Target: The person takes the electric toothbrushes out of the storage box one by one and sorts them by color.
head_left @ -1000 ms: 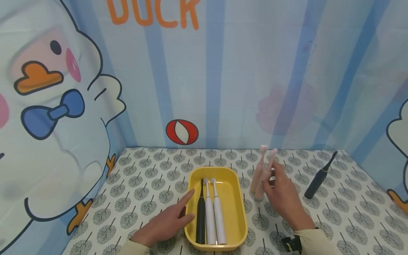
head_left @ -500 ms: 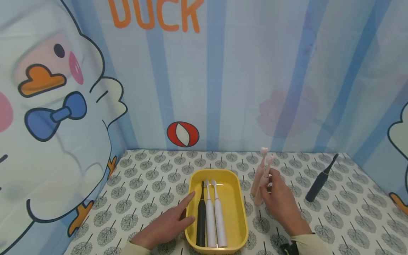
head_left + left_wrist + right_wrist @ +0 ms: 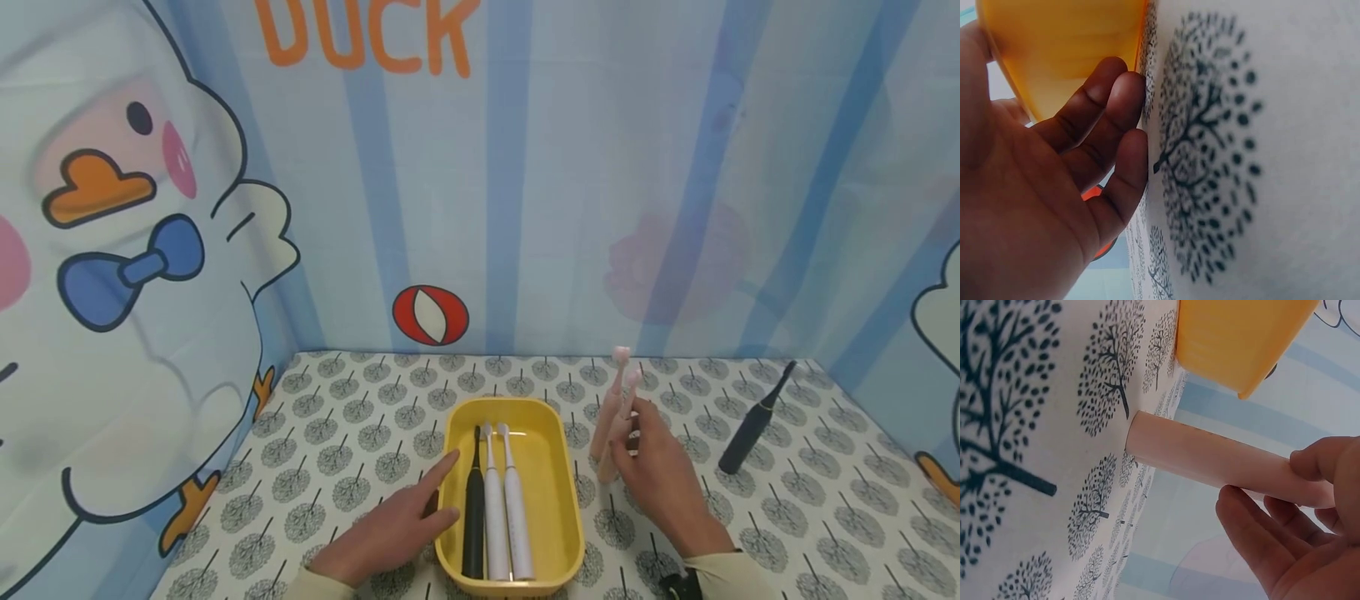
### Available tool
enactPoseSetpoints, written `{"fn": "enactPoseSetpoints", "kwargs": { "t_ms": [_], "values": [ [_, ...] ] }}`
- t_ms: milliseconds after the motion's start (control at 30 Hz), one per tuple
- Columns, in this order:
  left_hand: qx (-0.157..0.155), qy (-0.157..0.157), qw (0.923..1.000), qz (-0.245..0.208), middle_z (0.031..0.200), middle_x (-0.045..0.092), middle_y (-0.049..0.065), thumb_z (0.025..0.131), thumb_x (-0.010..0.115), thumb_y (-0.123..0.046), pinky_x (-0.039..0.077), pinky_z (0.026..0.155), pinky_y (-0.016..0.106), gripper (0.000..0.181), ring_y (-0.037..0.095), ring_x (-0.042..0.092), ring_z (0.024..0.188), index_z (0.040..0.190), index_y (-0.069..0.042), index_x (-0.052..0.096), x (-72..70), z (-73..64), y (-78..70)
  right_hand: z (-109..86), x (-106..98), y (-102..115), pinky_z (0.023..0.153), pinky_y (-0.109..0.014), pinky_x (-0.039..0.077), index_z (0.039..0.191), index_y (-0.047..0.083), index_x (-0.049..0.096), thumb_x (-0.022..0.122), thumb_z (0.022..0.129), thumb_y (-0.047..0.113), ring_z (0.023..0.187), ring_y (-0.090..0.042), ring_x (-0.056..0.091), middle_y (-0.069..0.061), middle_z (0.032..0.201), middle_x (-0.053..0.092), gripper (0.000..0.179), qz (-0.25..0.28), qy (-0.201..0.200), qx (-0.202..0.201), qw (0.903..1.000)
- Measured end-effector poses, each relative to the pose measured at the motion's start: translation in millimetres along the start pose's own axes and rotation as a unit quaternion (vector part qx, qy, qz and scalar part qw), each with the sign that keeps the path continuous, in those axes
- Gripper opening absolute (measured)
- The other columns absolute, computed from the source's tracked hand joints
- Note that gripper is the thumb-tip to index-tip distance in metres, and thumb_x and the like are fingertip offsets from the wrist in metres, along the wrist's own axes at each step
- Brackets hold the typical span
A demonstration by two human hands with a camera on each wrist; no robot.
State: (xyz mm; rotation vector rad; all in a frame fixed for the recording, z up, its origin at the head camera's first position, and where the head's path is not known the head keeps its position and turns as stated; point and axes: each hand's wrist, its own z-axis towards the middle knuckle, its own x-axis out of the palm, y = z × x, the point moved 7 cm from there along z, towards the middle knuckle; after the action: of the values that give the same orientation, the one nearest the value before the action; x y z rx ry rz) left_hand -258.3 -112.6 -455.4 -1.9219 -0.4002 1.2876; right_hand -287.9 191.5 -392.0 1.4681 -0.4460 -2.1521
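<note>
My right hand [image 3: 660, 479] holds a pale pink electric toothbrush [image 3: 608, 465] upright between thumb and fingers. In the right wrist view the base of its handle [image 3: 1172, 447] meets the patterned cloth. Close behind its left side stands a second pink electric toothbrush [image 3: 602, 429], partly covered by the first. My left hand [image 3: 390, 525] rests against the left side of a yellow tray [image 3: 555, 500], thumb and forefinger tips over the rim. Its other fingers [image 3: 1125, 159] lie loosely bent beside the tray wall on the cloth.
Inside the tray lie a black electric toothbrush [image 3: 473, 521] and two white electric toothbrushes [image 3: 495, 525], side by side on the left. A dark electric toothbrush [image 3: 746, 437] stands at the right of the table [image 3: 330, 467]. A printed curtain [image 3: 570, 167] hangs behind.
The held pink toothbrush has shifted slightly left and down, nearer the other pink one. The head view tilted a little at first. My left hand stays at the tray.
</note>
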Motion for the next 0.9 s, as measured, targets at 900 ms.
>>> {"fn": "enactPoseSetpoints", "kwargs": {
  "t_ms": [900],
  "values": [
    [-0.007,-0.001,1.0000,0.000,0.141,0.039,0.000,0.091,0.045,-0.054,0.035,0.096,0.052,0.065,0.024,0.042,0.122,0.145,-0.045,0.010,1.1,2.3,4.2,-2.5,-2.8,0.7,0.059,-0.035,0.050,0.128,0.009,0.040,0.058,0.090,0.027,0.086,-0.025,0.060,-0.009,0.104,0.058,0.046,-0.028,0.009,0.009,0.9995]
  ]
}}
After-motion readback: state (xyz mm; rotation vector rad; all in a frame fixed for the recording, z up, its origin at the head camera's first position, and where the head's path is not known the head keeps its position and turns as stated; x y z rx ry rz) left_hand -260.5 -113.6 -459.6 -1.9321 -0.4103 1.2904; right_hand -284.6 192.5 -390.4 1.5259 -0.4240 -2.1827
